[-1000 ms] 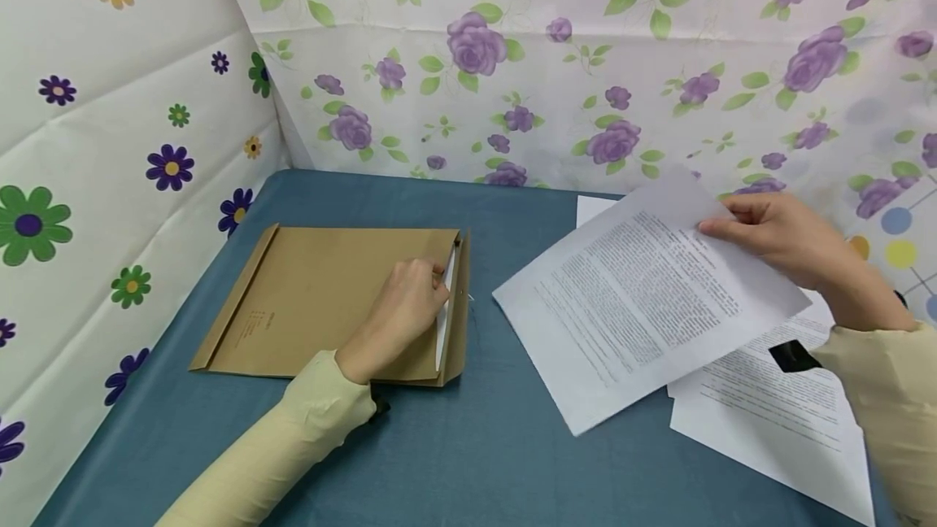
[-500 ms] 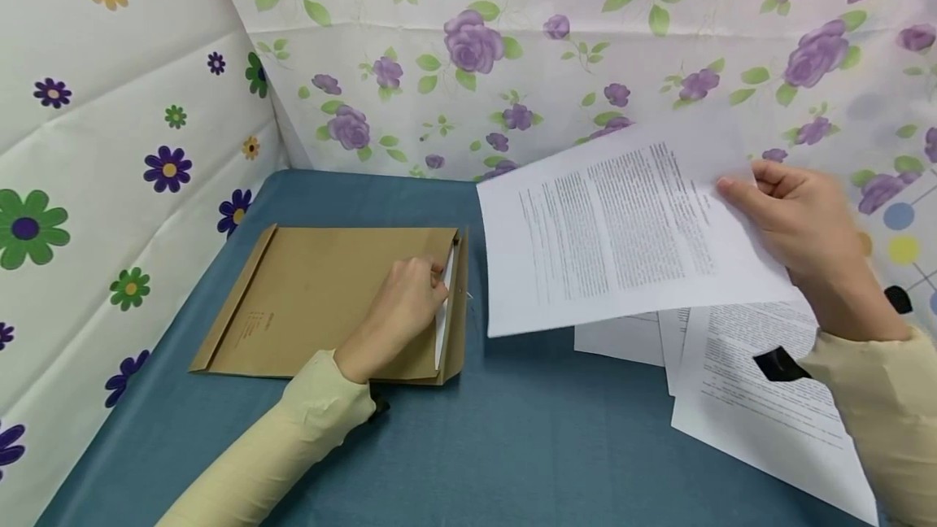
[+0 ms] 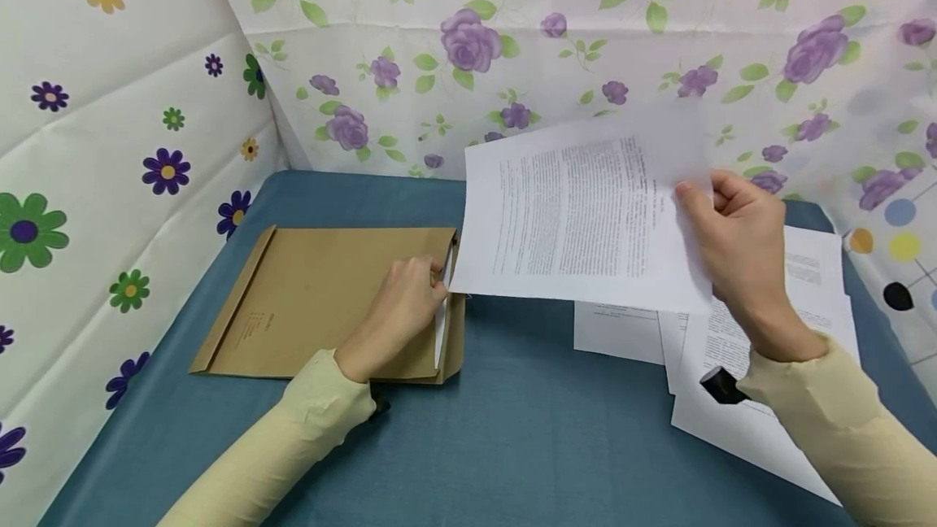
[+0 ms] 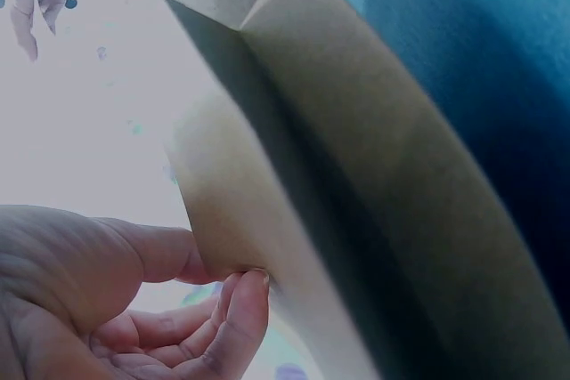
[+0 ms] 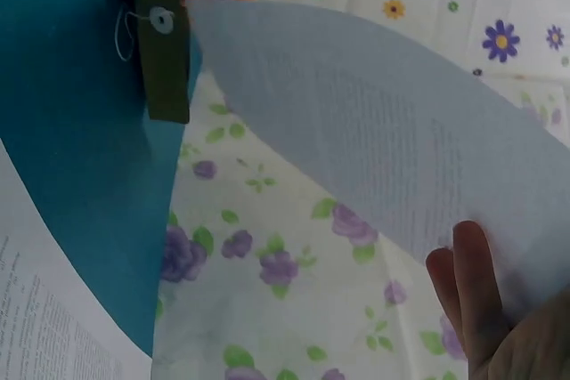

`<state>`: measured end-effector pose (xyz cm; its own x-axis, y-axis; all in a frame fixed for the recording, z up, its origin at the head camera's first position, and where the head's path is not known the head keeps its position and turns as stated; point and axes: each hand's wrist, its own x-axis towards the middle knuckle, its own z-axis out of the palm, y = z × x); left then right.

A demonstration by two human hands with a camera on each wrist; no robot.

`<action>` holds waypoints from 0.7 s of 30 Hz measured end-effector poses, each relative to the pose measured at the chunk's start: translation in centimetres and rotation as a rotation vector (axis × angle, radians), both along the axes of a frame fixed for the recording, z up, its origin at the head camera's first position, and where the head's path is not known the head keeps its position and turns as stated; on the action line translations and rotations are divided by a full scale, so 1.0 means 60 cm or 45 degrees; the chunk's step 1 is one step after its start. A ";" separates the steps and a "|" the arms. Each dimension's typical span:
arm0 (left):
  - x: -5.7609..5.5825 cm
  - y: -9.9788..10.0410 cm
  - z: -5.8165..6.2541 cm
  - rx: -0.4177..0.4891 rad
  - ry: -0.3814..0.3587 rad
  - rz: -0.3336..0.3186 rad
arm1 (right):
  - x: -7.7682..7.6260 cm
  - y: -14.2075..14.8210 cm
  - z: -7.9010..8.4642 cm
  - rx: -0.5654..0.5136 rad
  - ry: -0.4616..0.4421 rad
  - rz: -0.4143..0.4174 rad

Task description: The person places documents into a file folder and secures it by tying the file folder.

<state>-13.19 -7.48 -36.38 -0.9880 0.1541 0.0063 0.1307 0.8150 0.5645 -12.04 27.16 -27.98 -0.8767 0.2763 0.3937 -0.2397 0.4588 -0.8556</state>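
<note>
- as it seems to need propping open, the brown envelope [image 3: 315, 291] lies beneath the left hand [image 3: 401, 309], which pinches its upper panel's edge
- the printed sheet [image 3: 571, 218] spans left from the right hand [image 3: 741, 246], pinched by one edge, likely freeing its far end
- right thumb [image 3: 692, 195] in front
</note>
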 end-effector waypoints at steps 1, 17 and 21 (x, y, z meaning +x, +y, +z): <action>0.000 0.000 0.000 0.001 0.005 -0.001 | 0.002 -0.005 -0.003 0.015 0.013 0.005; -0.002 0.001 -0.006 0.017 0.004 0.032 | 0.065 -0.048 -0.007 0.101 -0.109 0.195; -0.002 0.002 -0.006 0.030 -0.008 0.052 | 0.083 -0.054 -0.002 0.113 -0.180 0.246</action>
<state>-13.29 -7.35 -36.74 -0.9935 0.1135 0.0029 0.0938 0.8063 0.5840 -7.07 23.90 -28.07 -0.9579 0.0683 0.2789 -0.2111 0.4910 -0.8452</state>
